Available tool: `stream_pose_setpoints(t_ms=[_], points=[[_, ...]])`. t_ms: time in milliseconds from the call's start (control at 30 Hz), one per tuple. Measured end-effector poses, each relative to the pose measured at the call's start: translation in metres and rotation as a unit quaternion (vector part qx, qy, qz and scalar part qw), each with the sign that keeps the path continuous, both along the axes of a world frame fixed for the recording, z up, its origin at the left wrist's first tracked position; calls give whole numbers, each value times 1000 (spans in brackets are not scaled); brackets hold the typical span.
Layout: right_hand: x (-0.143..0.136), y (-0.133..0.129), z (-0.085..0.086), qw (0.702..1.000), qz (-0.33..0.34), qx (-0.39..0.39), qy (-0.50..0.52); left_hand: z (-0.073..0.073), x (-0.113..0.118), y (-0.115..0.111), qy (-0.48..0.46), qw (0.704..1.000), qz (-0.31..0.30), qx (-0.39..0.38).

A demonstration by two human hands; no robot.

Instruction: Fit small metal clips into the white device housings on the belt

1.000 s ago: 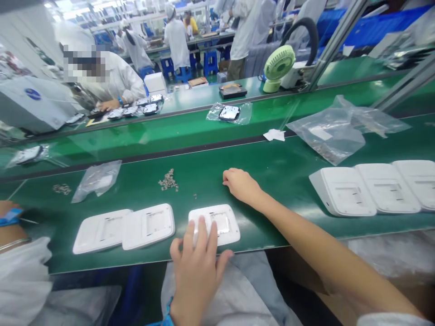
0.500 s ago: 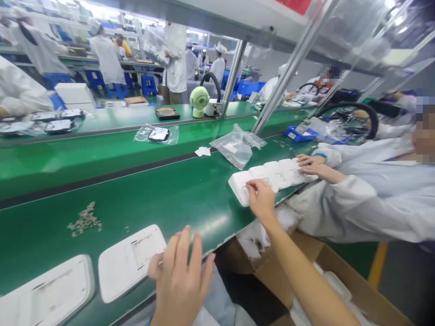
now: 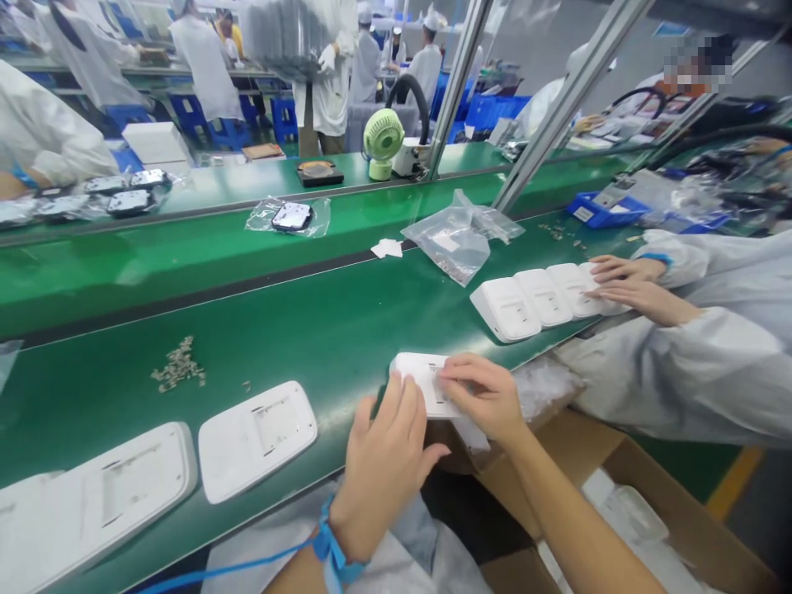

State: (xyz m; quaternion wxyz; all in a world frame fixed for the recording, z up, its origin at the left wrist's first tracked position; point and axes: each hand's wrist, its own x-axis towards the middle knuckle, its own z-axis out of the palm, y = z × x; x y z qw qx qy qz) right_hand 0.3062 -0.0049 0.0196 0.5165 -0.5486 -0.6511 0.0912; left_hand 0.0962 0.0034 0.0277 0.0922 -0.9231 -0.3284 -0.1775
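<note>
A white plastic housing (image 3: 423,371) lies at the front edge of the green bench, between my two hands. My left hand (image 3: 389,437) rests its fingertips on the housing's near left side, fingers apart and thumb out. With thumb and fingers pinched together, my right hand (image 3: 486,396) is at the housing's right part; what the pinch holds, if anything, is hidden. Left of my hands lies a flat white housing (image 3: 232,450) with a recessed panel, and another white housing (image 3: 139,478) sits beside it. Small metal parts (image 3: 179,365) form a loose pile behind them.
Several white housings (image 3: 511,309) stand in a row at the right, under a co-worker's hands (image 3: 643,289). A plastic bag (image 3: 454,239), a green fan (image 3: 383,142) and a blue tray (image 3: 606,213) are farther back. An open cardboard box (image 3: 693,528) is below the bench edge.
A housing has come away from the row's left end to the bench edge before me. My left hand has moved right onto it, leaving the flat housing. The view has shifted.
</note>
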Motion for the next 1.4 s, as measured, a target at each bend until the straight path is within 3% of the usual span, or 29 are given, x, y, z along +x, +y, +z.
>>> stream_pose_setpoints(t_ms=[100, 267, 567, 800, 1000, 1167, 1400], points=[[-5, 6, 5, 999, -2, -27, -46, -2, -5, -2, -14, 1000, 13, 0], [-15, 15, 0, 991, 52, -51, -111, 2, -14, 1, -21, 1000, 10, 5], [-22, 27, -4, 996, 18, -59, -68, 8, -1, 7, 6, 1000, 14, 0], [-20, 22, -5, 996, 24, -34, -76, 0, 12, 5, 23, 997, 68, -8], [-20, 19, -5, 997, -3, -21, -76, 0, 11, 4, 28, 997, 70, -23], [-21, 18, -7, 993, -1, -28, -111, 2, 12, 4, 26, 996, 83, -33], [-26, 13, -11, 999, 22, 9, -43, 3, 15, 1, 45, 994, 97, -8]])
